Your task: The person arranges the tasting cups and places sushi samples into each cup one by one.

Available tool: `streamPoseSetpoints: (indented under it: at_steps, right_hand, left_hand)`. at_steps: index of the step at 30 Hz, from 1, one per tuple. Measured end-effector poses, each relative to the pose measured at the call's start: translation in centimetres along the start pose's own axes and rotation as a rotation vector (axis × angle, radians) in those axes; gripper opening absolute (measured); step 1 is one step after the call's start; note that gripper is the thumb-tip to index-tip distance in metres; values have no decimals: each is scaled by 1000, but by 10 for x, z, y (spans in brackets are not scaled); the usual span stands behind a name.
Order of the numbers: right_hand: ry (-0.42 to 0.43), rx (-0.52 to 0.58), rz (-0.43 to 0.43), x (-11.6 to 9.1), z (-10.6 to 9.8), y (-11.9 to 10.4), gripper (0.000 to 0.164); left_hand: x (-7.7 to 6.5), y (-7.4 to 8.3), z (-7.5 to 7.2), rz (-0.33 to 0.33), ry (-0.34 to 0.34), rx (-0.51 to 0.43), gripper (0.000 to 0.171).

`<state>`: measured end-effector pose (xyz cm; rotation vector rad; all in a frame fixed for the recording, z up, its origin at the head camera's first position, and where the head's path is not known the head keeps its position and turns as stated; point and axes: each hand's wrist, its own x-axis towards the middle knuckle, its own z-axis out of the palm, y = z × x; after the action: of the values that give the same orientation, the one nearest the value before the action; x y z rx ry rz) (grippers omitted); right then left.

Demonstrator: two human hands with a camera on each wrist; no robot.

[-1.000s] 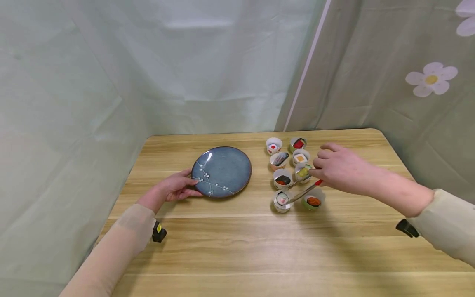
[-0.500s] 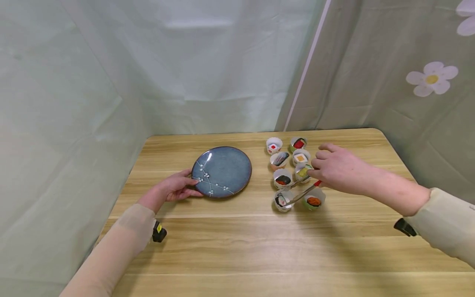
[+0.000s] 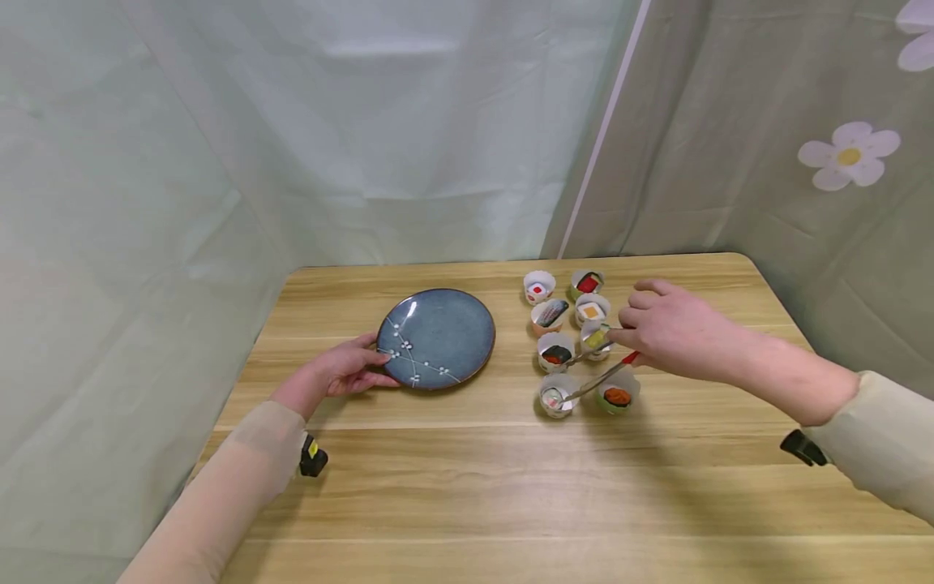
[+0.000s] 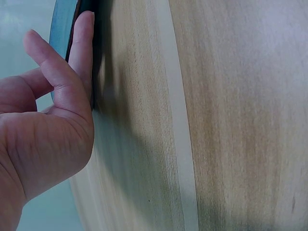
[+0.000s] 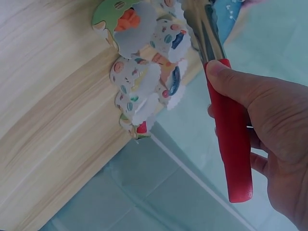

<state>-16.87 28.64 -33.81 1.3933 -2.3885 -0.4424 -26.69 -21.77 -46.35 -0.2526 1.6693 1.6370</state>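
Observation:
My left hand (image 3: pixel 353 369) holds the near-left rim of a round blue plate (image 3: pixel 445 337) with white blossoms, thumb over the edge and fingers below. In the left wrist view, fingers lie along the plate's edge (image 4: pixel 64 29). My right hand (image 3: pixel 667 332) grips metal tongs with red handles (image 5: pixel 231 139). The tongs' arms (image 3: pixel 594 381) stand apart, and the lower tip reaches into the nearest left paper cup (image 3: pixel 558 410). A pale sushi roll (image 3: pixel 552 397) lies in that cup, by the tip. Whether the tongs touch it I cannot tell.
Several more paper cups with sushi pieces stand close together, among them one with orange topping (image 3: pixel 616 397) and one with yellow (image 3: pixel 597 338). A wooden table (image 3: pixel 452 487) carries everything. Pale curtains (image 3: pixel 438 122) hang behind it.
The sushi roll in the nearest left cup has shifted and turned. The tongs' tips have spread slightly, and the upper one has moved up and right. My left hand and the plate stay put.

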Motion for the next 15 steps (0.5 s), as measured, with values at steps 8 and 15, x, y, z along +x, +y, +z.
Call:
streamPoseSetpoints:
  at_steps: [8,15]
  right_hand:
    - [12,29,33,-3,-4,3,46]
    - [-1,47,58,-4,-5,3,47]
  left_hand:
    - [-1,1,0,-1,2,9,78]
    - [-1,0,0,-1,2,7,79]
